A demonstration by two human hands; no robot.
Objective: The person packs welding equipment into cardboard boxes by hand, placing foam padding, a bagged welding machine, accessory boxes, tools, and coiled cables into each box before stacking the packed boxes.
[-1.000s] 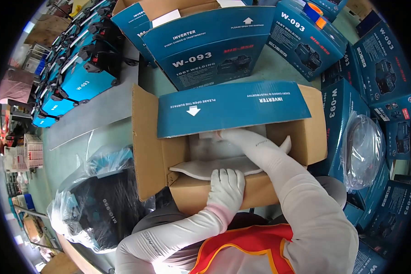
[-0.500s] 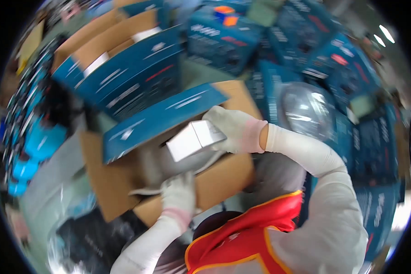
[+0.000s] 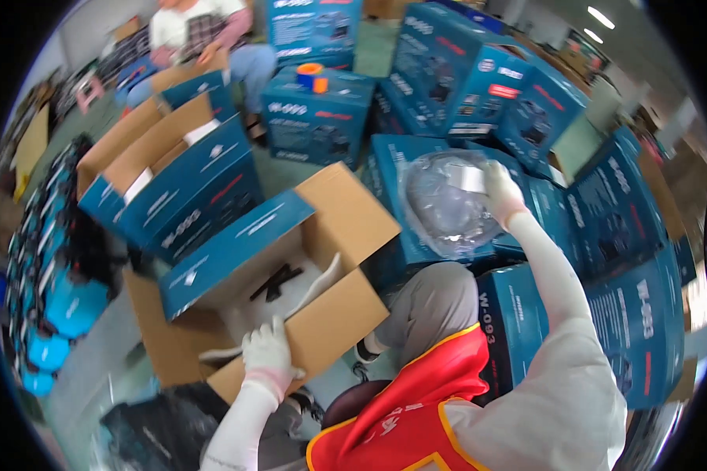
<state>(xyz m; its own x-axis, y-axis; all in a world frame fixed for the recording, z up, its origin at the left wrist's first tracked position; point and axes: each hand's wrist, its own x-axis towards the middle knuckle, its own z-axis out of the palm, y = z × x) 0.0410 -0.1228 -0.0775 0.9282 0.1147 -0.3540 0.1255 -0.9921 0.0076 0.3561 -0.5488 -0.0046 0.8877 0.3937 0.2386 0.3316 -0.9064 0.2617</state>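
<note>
My left hand, in a white knit glove, is closed over the near flap of an open blue carton. Its fingers reach over the inner edge, beside a pale foam sheet. Crossed black strips lie on the whitish surface inside. Out to the right, my gloved right hand grips a small white box. That box is over a round thing in clear plastic wrap, resting on a closed blue carton; whether the two touch I cannot tell.
Another open blue carton stands at the left. Blue-and-black items line the far left. Blue cartons stack on the right; an orange-and-blue tape roll sits on one at the back. A person sits at the back left.
My right hand has carried the white box from above the open carton to the plastic-wrapped thing on the right. My left hand stays on the flap. The view has shifted.
</note>
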